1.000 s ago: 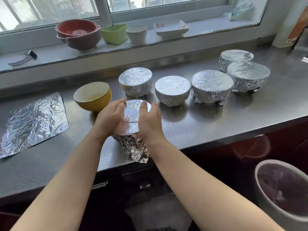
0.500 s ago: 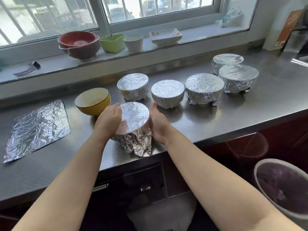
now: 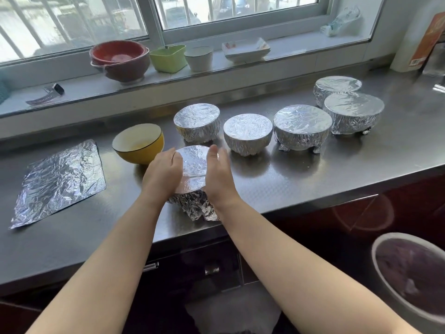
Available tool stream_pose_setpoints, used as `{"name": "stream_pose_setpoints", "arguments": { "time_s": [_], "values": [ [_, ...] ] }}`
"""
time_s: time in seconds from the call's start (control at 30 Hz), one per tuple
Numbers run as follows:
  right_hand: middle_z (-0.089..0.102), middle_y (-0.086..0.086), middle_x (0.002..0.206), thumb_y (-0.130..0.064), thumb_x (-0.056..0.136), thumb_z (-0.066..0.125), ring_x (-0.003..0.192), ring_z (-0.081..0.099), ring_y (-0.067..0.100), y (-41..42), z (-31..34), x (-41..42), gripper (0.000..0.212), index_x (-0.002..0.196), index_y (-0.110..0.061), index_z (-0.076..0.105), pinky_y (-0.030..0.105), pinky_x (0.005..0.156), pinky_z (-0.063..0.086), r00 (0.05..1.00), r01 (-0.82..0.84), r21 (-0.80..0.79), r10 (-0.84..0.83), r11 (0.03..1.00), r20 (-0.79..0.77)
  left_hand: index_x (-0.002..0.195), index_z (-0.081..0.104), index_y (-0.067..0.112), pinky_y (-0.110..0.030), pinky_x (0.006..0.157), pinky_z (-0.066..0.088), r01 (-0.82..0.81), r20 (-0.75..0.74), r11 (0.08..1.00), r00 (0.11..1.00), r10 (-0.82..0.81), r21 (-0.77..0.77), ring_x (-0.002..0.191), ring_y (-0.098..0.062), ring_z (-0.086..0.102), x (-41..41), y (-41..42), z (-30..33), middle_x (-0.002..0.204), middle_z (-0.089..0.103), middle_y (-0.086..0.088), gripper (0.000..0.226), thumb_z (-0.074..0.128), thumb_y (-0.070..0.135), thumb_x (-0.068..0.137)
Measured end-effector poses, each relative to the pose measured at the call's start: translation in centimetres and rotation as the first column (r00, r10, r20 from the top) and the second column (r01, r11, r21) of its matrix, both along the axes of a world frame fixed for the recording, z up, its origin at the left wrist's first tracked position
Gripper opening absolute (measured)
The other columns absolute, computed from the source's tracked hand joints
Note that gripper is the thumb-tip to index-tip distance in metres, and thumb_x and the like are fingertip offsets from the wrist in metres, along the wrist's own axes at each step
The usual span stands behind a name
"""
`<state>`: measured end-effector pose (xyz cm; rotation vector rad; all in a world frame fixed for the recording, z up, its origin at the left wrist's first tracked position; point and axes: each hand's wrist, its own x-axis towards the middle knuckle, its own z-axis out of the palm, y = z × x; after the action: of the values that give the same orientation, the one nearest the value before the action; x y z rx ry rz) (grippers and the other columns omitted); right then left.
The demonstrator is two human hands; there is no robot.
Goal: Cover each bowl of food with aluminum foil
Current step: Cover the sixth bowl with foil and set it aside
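Observation:
A foil-wrapped bowl (image 3: 193, 172) stands near the front of the steel counter (image 3: 301, 179). My left hand (image 3: 163, 173) cups its left side and my right hand (image 3: 219, 173) presses on its right side, both over the foil. Crumpled foil hangs loose at the bowl's near side. An uncovered yellow bowl (image 3: 138, 143) stands just behind and to the left. A flat foil sheet (image 3: 60, 182) lies at the left. Several foil-covered bowls (image 3: 248, 133) stand in a row behind and to the right.
The window ledge holds a red bowl (image 3: 119, 60), a green container (image 3: 168, 57), a white cup (image 3: 199, 57) and a white dish (image 3: 245, 48). A bin with a purple liner (image 3: 409, 273) stands at lower right. The counter's front edge runs just below the bowl.
Both hands have shifted round the wrapped bowl's sides, the right one coming up from low on its right side to the rim. The view has tilted up a little.

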<state>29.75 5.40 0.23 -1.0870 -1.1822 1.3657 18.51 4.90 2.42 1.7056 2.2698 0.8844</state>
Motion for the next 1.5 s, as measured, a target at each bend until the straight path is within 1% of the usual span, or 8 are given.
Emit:
{"name": "stream_pose_setpoints", "arguments": {
  "time_s": [0.2, 0.33, 0.43, 0.7, 0.8, 0.93, 1.07, 1.5],
  "values": [
    [0.044, 0.003, 0.148, -0.096, 0.063, 0.037, 0.135, 0.045, 0.022, 0.6, -1.5, -0.7, 0.107, 0.144, -0.028, 0.034, 0.049, 0.111, 0.039, 0.983, -0.002, -0.123, -0.021, 0.992, -0.185, 0.081, 0.047, 0.010, -0.032, 0.076, 0.026, -0.012, 0.006, 1.000, 1.000, 0.012, 0.002, 0.091, -0.025, 0.045, 0.0, 0.2, 0.2, 0.097, 0.058, -0.013, 0.030, 0.029, 0.023, 0.102],
    [0.055, 0.006, 0.136, -0.064, 0.097, 0.027, 0.120, 0.057, 0.022, 0.3, -0.8, 0.8, 0.064, 0.147, -0.025, 0.031, 0.040, 0.098, 0.050, 0.964, -0.060, -0.179, 0.010, 0.982, -0.267, 0.079, 0.047, 0.010, -0.034, 0.074, 0.027, -0.020, 0.035, 1.000, 0.999, 0.021, -0.015, 0.089, -0.026, 0.047, -0.2, -0.1, 0.2, 0.091, 0.056, -0.011, 0.030, 0.031, 0.025, 0.101],
    [0.070, 0.007, 0.114, -0.070, 0.094, 0.017, 0.103, 0.068, 0.025, 1.4, -0.2, 1.5, 0.072, 0.122, -0.018, 0.057, 0.041, 0.093, 0.055, 0.960, -0.152, -0.208, 0.095, 0.966, -0.262, 0.093, 0.055, 0.004, -0.040, 0.078, 0.039, -0.015, 0.242, 0.998, 0.970, 0.028, -0.055, 0.092, -0.029, 0.051, -0.7, -0.1, 0.4, 0.099, 0.058, -0.013, 0.032, 0.037, 0.030, 0.098],
    [0.026, 0.003, 0.160, -0.063, 0.099, 0.021, 0.147, 0.024, 0.016, 4.3, 1.7, 5.3, 0.078, 0.154, -0.008, 0.023, 0.033, 0.117, 0.017, 0.987, -0.128, -0.245, 0.099, 0.961, -0.129, 0.122, 0.055, 0.016, -0.025, 0.065, 0.045, -0.212, 0.916, 0.977, 0.392, 0.086, -0.001, 0.091, -0.011, 0.064, -0.7, -2.8, 0.5, 0.103, 0.067, 0.003, 0.028, 0.040, 0.026, 0.101],
    [0.046, 0.000, 0.143, -0.045, 0.105, 0.028, 0.133, 0.040, 0.016, 3.4, 2.9, 5.5, 0.059, 0.148, -0.005, 0.036, 0.025, 0.103, 0.027, 0.995, -0.101, -0.112, 0.098, 0.989, -0.027, 0.128, 0.053, 0.012, -0.016, 0.069, 0.043, -0.270, 0.842, 0.955, 0.537, 0.044, 0.122, 0.091, -0.004, 0.059, -0.2, -3.0, 0.8, 0.102, 0.063, 0.008, 0.033, 0.037, 0.021, 0.101],
    [0.054, 0.009, 0.132, -0.037, 0.105, 0.032, 0.126, 0.046, 0.024, 2.1, 3.0, 2.9, 0.046, 0.131, -0.004, 0.051, 0.040, 0.108, 0.034, 0.983, -0.062, 0.070, 0.048, 0.996, 0.175, 0.144, 0.040, 0.008, -0.033, 0.115, 0.027, 0.004, 0.161, 0.975, 0.986, -0.041, 0.223, 0.137, -0.019, 0.037, -1.3, -0.5, 2.2, 0.147, 0.043, -0.007, 0.056, 0.037, 0.036, 0.096],
    [0.046, 0.015, 0.144, -0.032, 0.102, 0.039, 0.136, 0.038, 0.029, 1.5, 1.0, 0.2, 0.046, 0.137, -0.002, 0.045, 0.044, 0.114, 0.028, 0.957, 0.000, 0.129, -0.037, 0.992, 0.289, 0.142, 0.045, 0.007, -0.032, 0.111, 0.028, 0.182, -0.027, 0.983, 0.983, -0.181, 0.018, 0.136, -0.022, 0.040, -1.7, 1.8, 0.7, 0.146, 0.046, -0.012, 0.045, 0.040, 0.027, 0.101],
    [0.052, 0.001, 0.136, -0.036, 0.106, 0.029, 0.131, 0.044, 0.016, 0.5, 0.2, -0.7, 0.046, 0.137, -0.009, 0.049, 0.028, 0.109, 0.033, 0.969, 0.247, 0.035, -0.248, 0.968, 0.019, 0.133, 0.057, 0.010, -0.037, 0.110, 0.037, 0.108, 0.273, 0.994, 0.956, -0.109, 0.020, 0.126, -0.019, 0.051, -1.7, 2.0, -0.4, 0.134, 0.059, -0.007, 0.038, 0.039, 0.017, 0.100]
  ]
}}
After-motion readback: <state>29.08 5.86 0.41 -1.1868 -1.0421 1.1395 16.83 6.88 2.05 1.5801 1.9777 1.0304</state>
